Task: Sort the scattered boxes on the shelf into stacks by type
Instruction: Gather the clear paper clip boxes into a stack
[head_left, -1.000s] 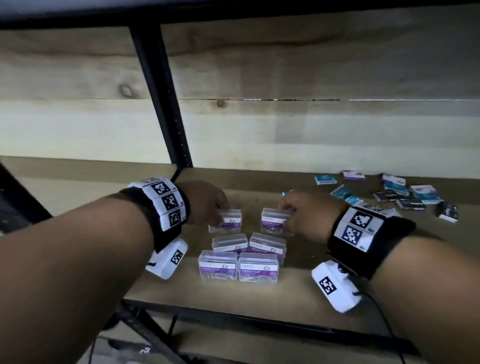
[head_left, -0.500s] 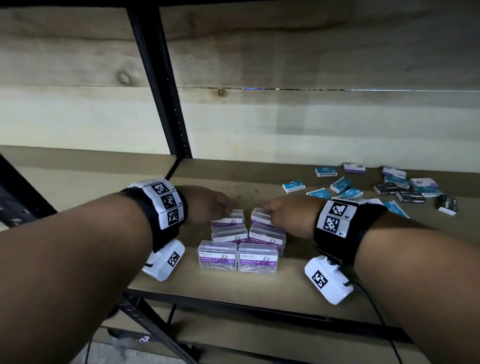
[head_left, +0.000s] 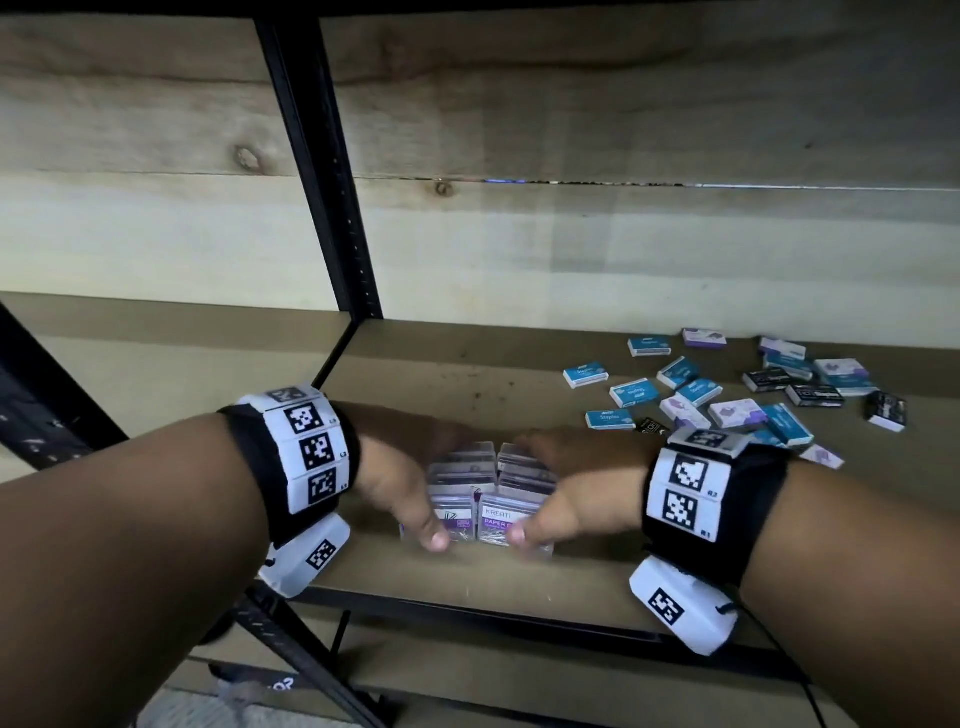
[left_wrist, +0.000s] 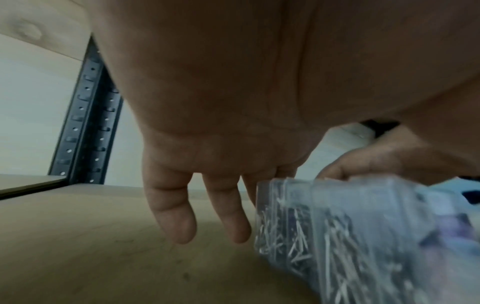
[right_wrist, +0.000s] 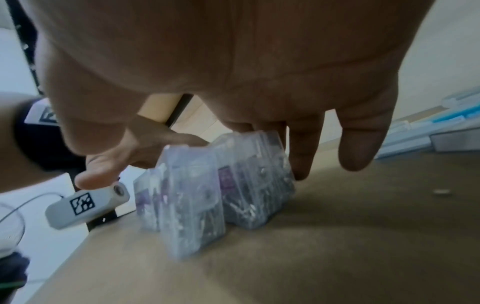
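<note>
A black post marks the left end of the shelf. Just right of it the left hand presses against the left side of the clear boxes, fingers fairly straight and pointing down beside the plastic in the wrist view, thumb tip at the front corner; it cups rather than grips. The boxes, labelled as paper clips, sit near the front edge of the shelf, packed together in two columns. The right hand mirrors this on the right side, fingers extended down behind and beside the group, thumb at the front. Whether any finger hooks under a box I cannot tell. These cases look rigid and smooth, likely slippery, with loose clips inside that give some weight and would shift if tipped; squeezing the group from its two outer walls, low down and kept level, seems the safest hold. Farther right, well apart, flat cartons in teal, purple and black lie scattered and unsorted.
</note>
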